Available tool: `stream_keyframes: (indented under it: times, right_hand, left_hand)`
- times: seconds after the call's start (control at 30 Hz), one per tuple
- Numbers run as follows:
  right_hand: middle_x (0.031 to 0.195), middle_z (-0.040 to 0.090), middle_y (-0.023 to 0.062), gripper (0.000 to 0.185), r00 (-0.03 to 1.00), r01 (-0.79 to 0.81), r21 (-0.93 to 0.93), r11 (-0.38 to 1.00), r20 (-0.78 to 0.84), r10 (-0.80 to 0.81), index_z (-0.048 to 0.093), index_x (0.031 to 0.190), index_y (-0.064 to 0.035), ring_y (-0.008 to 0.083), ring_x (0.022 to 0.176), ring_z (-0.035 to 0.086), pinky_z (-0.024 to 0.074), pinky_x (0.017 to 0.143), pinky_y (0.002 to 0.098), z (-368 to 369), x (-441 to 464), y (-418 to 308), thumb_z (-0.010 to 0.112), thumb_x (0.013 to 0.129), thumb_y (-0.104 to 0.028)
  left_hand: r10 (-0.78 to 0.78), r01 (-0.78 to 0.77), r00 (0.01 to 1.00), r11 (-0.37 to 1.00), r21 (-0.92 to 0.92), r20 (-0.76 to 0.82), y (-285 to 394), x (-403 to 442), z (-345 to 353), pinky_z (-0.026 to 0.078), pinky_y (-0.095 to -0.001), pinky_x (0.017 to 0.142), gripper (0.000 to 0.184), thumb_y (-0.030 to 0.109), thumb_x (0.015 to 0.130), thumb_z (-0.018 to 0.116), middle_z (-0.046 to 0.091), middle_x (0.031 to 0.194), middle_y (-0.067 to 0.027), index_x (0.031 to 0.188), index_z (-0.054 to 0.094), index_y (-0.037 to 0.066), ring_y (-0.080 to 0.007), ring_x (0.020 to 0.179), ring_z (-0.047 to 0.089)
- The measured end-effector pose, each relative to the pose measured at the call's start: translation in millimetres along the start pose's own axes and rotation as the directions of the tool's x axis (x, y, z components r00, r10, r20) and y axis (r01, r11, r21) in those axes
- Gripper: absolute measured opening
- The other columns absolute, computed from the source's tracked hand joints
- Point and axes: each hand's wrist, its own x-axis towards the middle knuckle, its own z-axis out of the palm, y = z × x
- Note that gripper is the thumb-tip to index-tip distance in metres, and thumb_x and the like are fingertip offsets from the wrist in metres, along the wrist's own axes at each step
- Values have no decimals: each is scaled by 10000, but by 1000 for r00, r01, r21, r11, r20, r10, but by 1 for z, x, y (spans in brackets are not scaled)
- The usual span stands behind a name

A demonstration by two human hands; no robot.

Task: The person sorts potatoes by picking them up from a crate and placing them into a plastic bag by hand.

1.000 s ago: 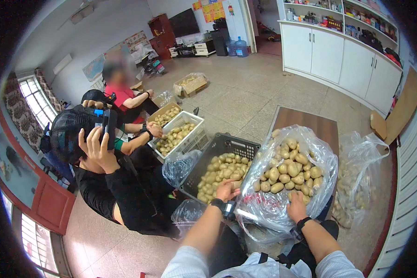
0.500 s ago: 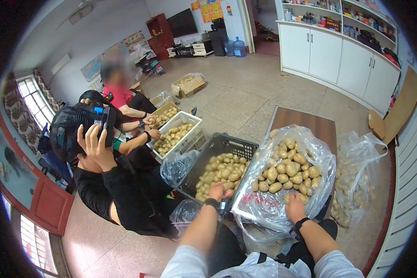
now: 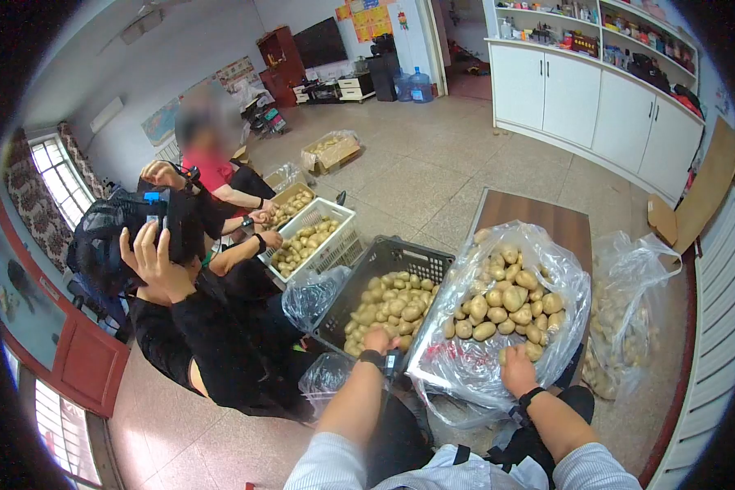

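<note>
The right hand (image 3: 518,373) is at the near edge of a heap of potatoes (image 3: 510,296), its fingers curled down against them; whether its grip has closed on one cannot be told. The left hand (image 3: 377,341) reaches over the near side of a black crate (image 3: 433,256), its fingers bent down among the potatoes inside; its grip is partly hidden, so whether it holds anything cannot be told either. Both wrists wear dark bands.

The heap by the right hand lies in a clear plastic bag (image 3: 457,371) spread wide on a brown surface (image 3: 535,214), directly beside the crate. To the right of the surface, another plastic bag (image 3: 629,282) with potatoes stands on the floor.

Beyond the crate, to the left, is a white crate (image 3: 340,251) of potatoes, with other people's hands at its far edge. A person in black (image 3: 220,343) sits on the left, one hand raised to dark headgear (image 3: 118,241). Farther off are a person in red (image 3: 211,169), a cardboard box (image 3: 333,157) and white cabinets (image 3: 570,100).
</note>
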Motion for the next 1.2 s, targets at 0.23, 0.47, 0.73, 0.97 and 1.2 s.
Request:
stream_keyframes:
  times: [0.23,0.47,0.73,0.97,1.2]
  right_hand:
    - [1097,460,180,378,1000,18,-46,999,6,-18,482,1048,-57,376,887,603,526,714,462,-1,-3,-4,688,748,-161]
    - [1131,463,208,418,994,-44,-37,998,102,48,503,1079,-48,390,898,605,529,731,461,-8,-5,-11,684,730,-191]
    - [1103,469,197,437,998,5,-21,1000,70,-4,499,1086,-57,374,886,608,528,739,451,-2,-7,-7,698,719,-184]
    - [1109,476,187,378,998,39,-38,999,56,-37,526,1055,-63,376,906,594,515,771,450,6,-8,-3,670,719,-159]
    - [1140,499,188,358,994,87,-105,991,69,-80,544,1067,-71,386,903,600,518,752,451,10,-12,-3,620,720,-109]
  left_hand:
    - [-151,177,980,957,-230,127,22,-6,-41,519,-357,587,291,284,755,632,620,798,-122,826,613,3,-243,670,614]
    - [-263,331,942,822,-463,206,30,-10,-56,534,-321,569,208,60,781,651,611,869,-108,950,570,-30,-183,701,609]
    - [-209,223,958,974,-50,198,27,-10,-54,521,-397,653,319,250,791,692,641,878,-175,929,617,-28,-301,780,637]
    - [-150,136,961,988,75,234,29,-6,-59,484,-444,649,483,494,779,670,659,837,-186,792,677,11,-351,750,630]
    - [-59,57,987,998,14,152,51,-2,-65,516,-426,671,450,536,743,656,666,773,-98,792,720,94,-298,771,654]
